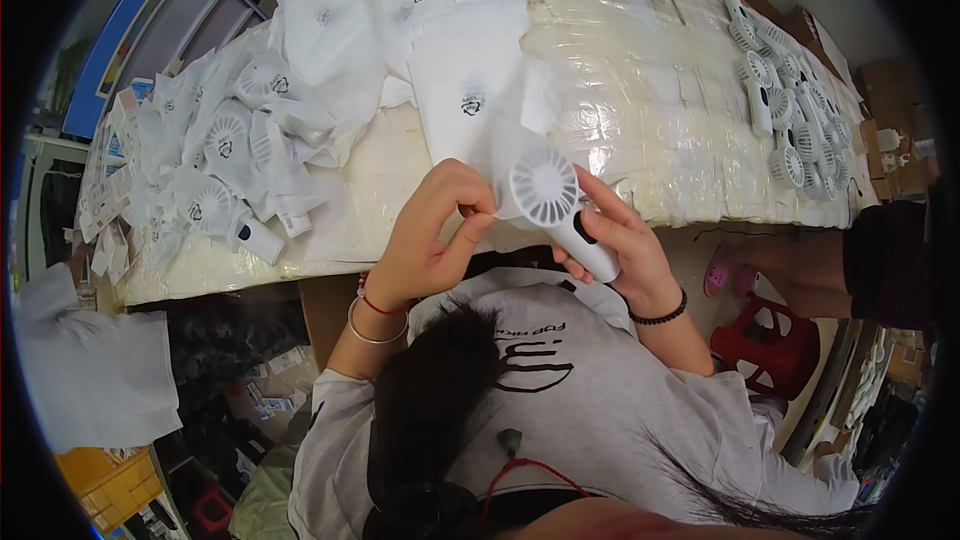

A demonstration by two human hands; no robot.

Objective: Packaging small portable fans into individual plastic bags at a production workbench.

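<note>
My right hand (622, 240) grips the handle of a small white handheld fan (556, 202), its round grille facing up. My left hand (432, 232) pinches the open edge of a thin white pouch (476, 105) beside the fan's head; the pouch lies back over the table (660, 90). Both hands are at the table's near edge, above my grey shirt. Bracelets circle both wrists.
A heap of fans inside white pouches (225, 155) covers the table's left. Empty pouches (400, 10) are stacked at the back middle. Bare white fans (795, 110) line the right end. A red stool (765, 340) and another person's leg (800, 275) are at the right.
</note>
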